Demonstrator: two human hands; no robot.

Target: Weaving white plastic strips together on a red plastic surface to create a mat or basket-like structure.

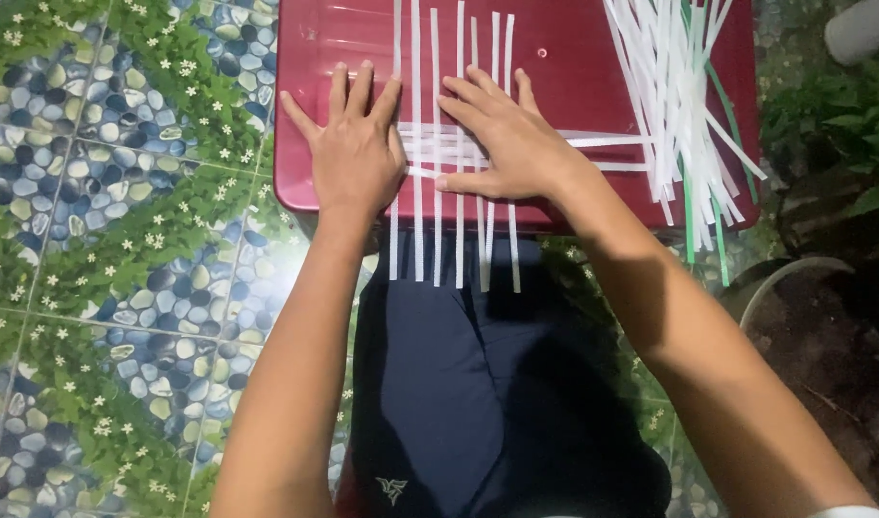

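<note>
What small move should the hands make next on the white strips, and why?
Probably slide the crosswise white plastic strips snug together: both the left hand and right hand press flat on the upright white strips atop the red plastic lid, with no loose strip held.

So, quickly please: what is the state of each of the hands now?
Left hand: open, flat on the white strips, holding nothing.
Right hand: open, pressing flat on the same strips.

White plastic strips lie flat, partly interwoven: several parallel ones run from twelve to six o'clock, their lower ends overhanging, crossed by a few running toward three o'clock.
</note>
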